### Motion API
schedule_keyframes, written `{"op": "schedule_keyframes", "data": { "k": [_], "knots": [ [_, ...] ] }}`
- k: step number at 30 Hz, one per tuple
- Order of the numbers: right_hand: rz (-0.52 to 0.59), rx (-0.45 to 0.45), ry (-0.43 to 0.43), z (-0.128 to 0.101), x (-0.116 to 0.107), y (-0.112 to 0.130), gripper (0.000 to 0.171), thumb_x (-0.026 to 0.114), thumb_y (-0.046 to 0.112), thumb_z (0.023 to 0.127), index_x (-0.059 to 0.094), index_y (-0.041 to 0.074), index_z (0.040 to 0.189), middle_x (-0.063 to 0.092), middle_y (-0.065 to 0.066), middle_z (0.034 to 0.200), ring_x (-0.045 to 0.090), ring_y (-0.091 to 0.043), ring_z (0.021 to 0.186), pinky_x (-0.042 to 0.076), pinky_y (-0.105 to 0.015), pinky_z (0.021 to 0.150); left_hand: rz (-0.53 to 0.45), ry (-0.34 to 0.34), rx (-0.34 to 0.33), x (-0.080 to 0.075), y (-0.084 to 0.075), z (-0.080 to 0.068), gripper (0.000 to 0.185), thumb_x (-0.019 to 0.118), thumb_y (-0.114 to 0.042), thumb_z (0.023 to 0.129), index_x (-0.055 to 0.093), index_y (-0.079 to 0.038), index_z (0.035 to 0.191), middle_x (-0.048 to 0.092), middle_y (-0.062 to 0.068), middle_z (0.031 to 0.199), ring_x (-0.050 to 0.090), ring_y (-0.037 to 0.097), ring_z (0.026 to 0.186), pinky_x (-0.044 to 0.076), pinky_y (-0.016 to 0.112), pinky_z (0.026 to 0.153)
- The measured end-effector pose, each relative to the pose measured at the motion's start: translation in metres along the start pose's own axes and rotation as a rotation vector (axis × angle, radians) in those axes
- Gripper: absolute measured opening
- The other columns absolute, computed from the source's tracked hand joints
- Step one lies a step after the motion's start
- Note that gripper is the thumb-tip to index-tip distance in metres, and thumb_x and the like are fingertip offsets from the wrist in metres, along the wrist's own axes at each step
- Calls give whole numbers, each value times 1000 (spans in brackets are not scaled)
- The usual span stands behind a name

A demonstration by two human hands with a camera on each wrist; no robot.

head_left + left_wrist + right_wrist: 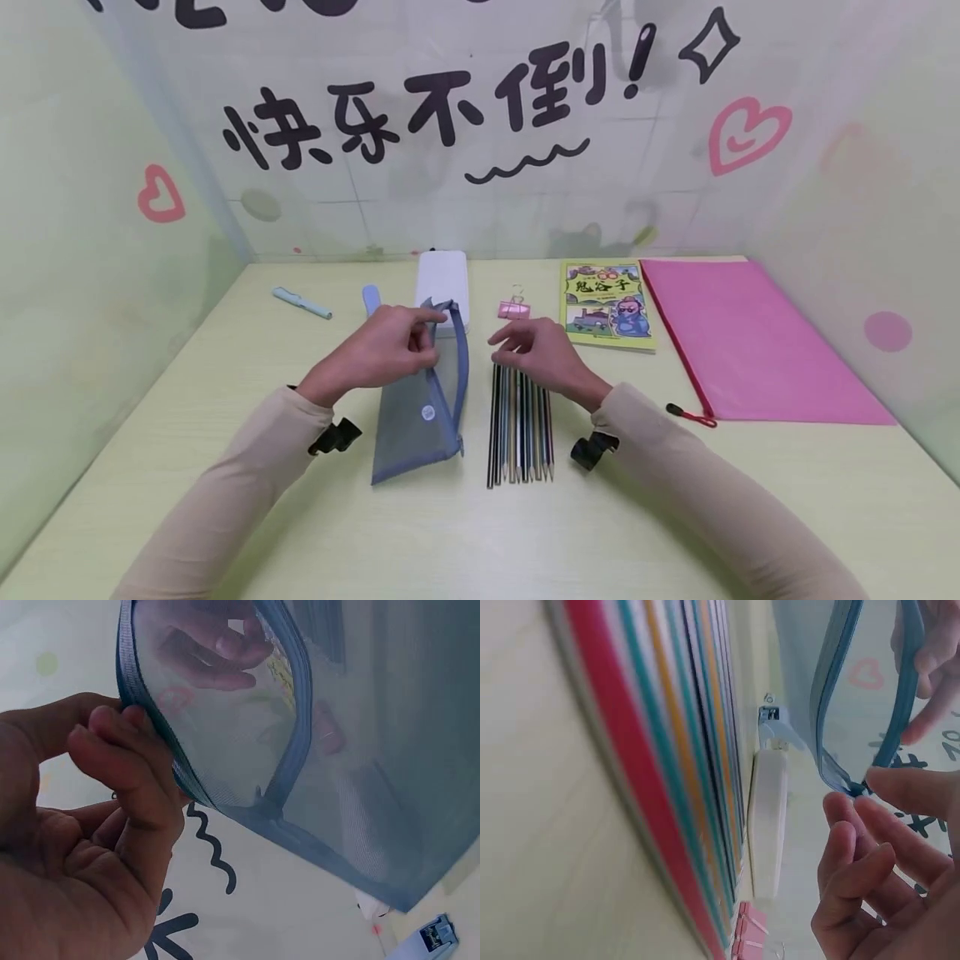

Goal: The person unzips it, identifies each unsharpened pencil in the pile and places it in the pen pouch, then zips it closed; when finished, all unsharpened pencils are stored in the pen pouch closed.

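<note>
My left hand point(386, 346) pinches the zip edge of a grey-blue mesh pencil pouch point(408, 425). The pouch is held partly upright, and its zipped mouth gapes toward the right. Through the mesh in the left wrist view, fingers of the other hand point(214, 649) show. A row of pencils point(521, 433) lies side by side on the table, right of the pouch. Over their far ends hovers my right hand point(540, 354), fingers loosely bent with nothing between them. It appears just apart from the pouch in the head view; in the right wrist view its fingertips overlap the pouch's corner.
Behind the pouch lie a white case point(442, 275) and a light blue object point(371, 298) with a metal part. A light blue pen point(302, 302) lies far left. Rightward are a pink binder clip point(513, 310), a comic-style book point(607, 304) and a pink zip folder point(757, 342).
</note>
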State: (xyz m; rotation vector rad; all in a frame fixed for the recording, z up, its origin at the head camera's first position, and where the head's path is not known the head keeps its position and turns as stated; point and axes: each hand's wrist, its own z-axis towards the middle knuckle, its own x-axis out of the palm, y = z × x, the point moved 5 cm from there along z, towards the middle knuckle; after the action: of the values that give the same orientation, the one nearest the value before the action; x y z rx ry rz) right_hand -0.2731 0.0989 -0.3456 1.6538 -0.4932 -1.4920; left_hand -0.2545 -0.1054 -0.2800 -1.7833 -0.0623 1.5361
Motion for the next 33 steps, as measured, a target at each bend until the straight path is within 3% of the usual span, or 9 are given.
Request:
{"op": "schedule_keyframes", "data": {
  "k": [5,11,18,26,33],
  "knots": [
    [-97,-36,111,-7,4,-1,11,75,15,87,78,12,98,75,-2,83,63,-13,73,49,-27,67,-9,0,22,7,6,-2,47,59,-2,85,61,4,132,60,0,69,48,10,60,40,23,57],
    [-140,-95,241,-14,24,4,7,77,13,84,78,12,90,72,3,73,61,-6,64,49,-25,67,-30,25,52,12,13,-4,47,59,-2,87,60,3,133,61,-1,69,49,9,58,40,22,56],
    [-177,-107,272,-18,30,6,7,79,6,80,77,11,84,72,2,73,62,-6,66,52,-23,66,-80,55,57,13,20,-4,47,59,-1,88,59,4,135,61,0,71,50,10,59,42,22,58],
    [-345,-205,310,-15,40,15,1,78,12,83,79,13,83,73,3,73,60,-1,63,50,-18,62,-95,65,63,11,18,-5,49,59,-1,89,56,4,138,63,2,73,51,10,59,44,23,57],
    [-386,-120,252,-10,47,20,11,86,18,76,77,16,70,71,6,66,59,-6,58,48,-21,59,-92,62,53,8,17,-6,48,60,-2,90,56,4,137,64,3,75,57,11,60,48,24,58]
  ]
}}
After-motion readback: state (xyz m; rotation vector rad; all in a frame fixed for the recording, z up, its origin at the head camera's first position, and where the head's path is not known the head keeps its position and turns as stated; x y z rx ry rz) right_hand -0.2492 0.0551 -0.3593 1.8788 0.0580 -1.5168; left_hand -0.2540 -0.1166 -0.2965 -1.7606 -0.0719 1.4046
